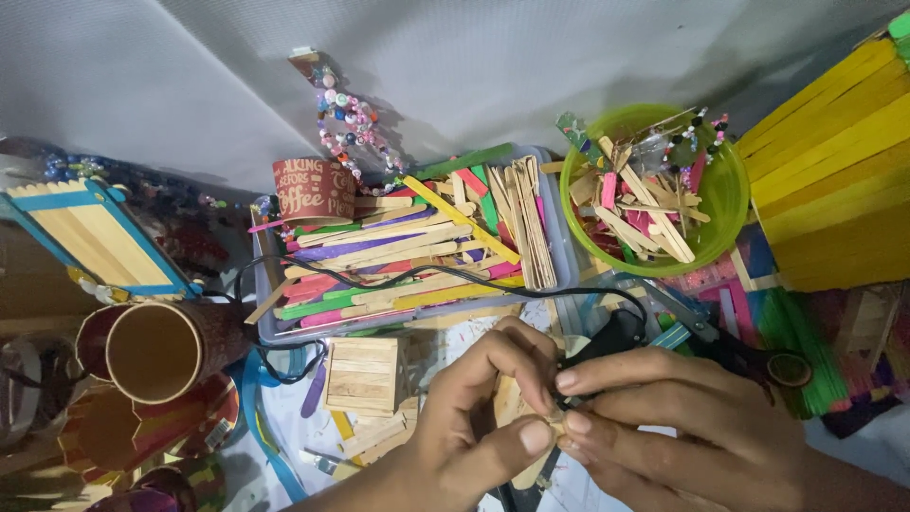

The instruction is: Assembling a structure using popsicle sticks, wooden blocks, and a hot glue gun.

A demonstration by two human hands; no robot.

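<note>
Both hands sit bottom centre of frame. Left hand (474,417) and right hand (654,408) meet fingertip to fingertip, pinching a small plain wooden stick piece (517,408) between them. I can't tell exactly how the piece is shaped; fingers cover most of it. A black tool (607,343) lies just behind the right hand's fingers, touching them. Just left of the hands, a small square stick panel (360,374) rests on the surface. Above, centre frame, a clear tray (561,248) holds coloured sticks. Upper right, a green bowl (725,194) holds stick offcuts. A paper cup (156,351) lies on its side at left.
</note>
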